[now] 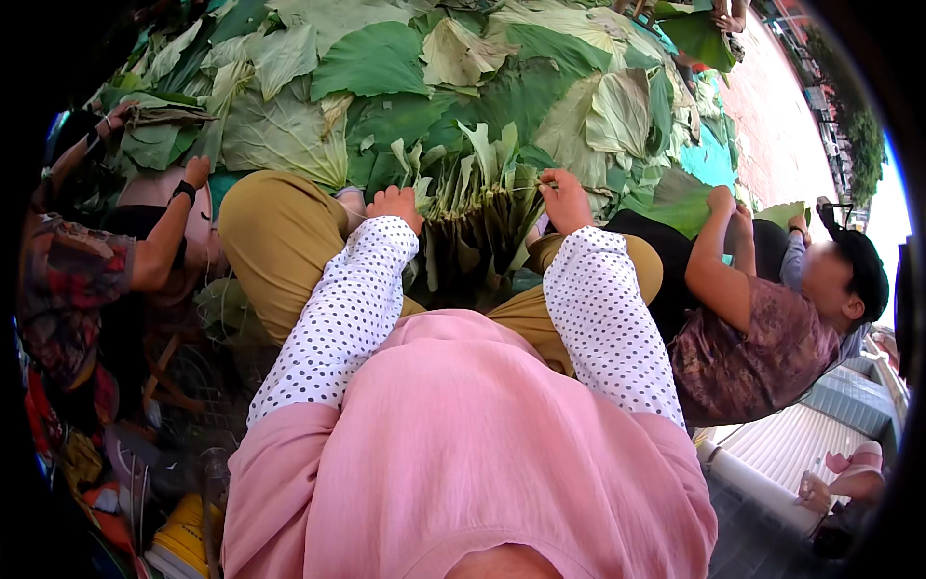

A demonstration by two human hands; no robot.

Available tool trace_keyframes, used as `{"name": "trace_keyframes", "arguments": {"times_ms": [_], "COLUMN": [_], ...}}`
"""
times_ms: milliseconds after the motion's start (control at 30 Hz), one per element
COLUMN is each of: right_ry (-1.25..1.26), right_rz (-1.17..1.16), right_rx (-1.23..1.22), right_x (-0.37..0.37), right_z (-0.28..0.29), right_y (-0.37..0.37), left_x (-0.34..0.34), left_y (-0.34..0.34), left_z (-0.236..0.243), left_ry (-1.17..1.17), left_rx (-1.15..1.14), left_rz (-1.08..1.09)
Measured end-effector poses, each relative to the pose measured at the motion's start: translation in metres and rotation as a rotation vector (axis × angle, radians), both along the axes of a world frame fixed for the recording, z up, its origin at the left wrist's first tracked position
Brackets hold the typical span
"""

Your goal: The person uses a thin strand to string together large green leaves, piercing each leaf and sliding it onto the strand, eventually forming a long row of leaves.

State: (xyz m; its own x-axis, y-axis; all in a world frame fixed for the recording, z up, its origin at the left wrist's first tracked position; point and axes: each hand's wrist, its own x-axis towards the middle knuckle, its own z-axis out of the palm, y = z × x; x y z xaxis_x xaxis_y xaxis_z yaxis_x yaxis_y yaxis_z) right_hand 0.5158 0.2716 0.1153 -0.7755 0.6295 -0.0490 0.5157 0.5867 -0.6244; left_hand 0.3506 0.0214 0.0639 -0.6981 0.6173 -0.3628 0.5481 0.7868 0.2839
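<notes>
Between my knees hangs a thick bundle of folded lotus leaves [475,224], packed side by side with their cut edges facing up. At its left end is my left hand [394,206], fingers curled in; what they hold is hidden. My right hand [567,201] is at the other end, thumb and forefinger pinched on what looks like a thin string [529,184] by the top of the bundle. White dotted sleeves cover both my forearms.
A wide heap of loose lotus leaves [376,72] spreads ahead, green and pale. People sit close on both sides: one in a patterned shirt [752,338] at right handles a leaf [680,205], another at left [77,275] holds leaves. Yellow shoes [185,540] lie at lower left.
</notes>
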Motion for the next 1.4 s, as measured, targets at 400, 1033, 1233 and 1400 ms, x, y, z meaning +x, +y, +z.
{"name": "trace_keyframes", "arguments": {"times_ms": [400, 1033, 1233, 1400], "right_ry": [-0.082, -0.316, -0.271, -0.362], "right_rz": [0.171, 0.463, 0.400, 0.353], "right_rx": [0.310, 0.608, 0.630, 0.639], "right_x": [0.002, -0.024, -0.021, -0.019], "right_z": [-0.001, 0.017, 0.003, 0.012], "right_y": [-0.006, -0.042, -0.031, -0.029], "left_x": [-0.002, 0.001, 0.001, 0.000], "left_y": [-0.002, -0.002, -0.002, -0.003], "left_z": [-0.002, 0.002, 0.001, -0.002], "left_ry": [-0.065, -0.011, -0.032, -0.029], "left_rx": [-0.015, -0.008, -0.008, -0.002], "left_rz": [0.009, -0.008, -0.006, -0.002]}}
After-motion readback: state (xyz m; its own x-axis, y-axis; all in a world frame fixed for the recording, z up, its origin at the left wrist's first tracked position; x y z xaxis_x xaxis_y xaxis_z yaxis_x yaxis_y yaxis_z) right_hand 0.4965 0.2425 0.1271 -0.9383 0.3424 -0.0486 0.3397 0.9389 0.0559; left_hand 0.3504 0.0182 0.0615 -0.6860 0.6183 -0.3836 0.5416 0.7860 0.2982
